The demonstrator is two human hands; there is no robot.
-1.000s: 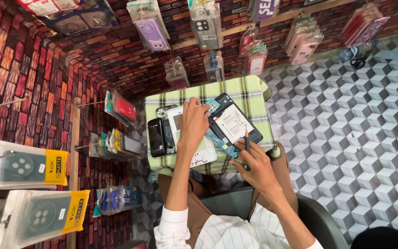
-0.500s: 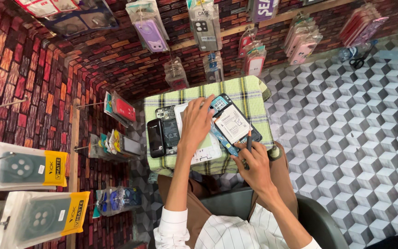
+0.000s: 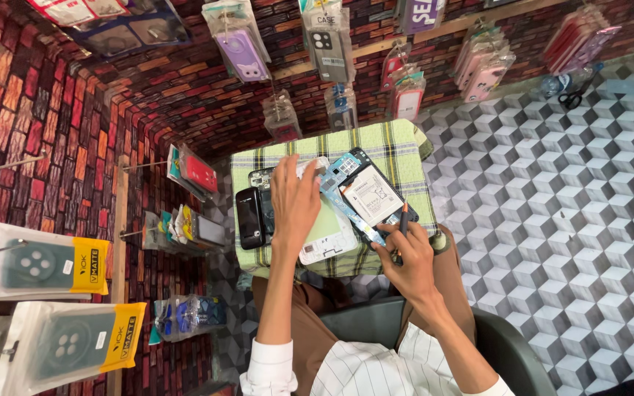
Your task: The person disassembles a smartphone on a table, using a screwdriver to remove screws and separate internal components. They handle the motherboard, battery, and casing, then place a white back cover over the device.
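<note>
My left hand lies flat on the white phone panel, right hand pinching a thin orange-tipped tool just near-right of the opened blue phone, long axis far-left to near-right.

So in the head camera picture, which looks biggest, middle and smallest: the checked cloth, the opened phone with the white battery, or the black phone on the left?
1. Checked cloth, biggest by far.
2. Opened phone.
3. Black phone, though only slightly smaller than the opened one.
</note>
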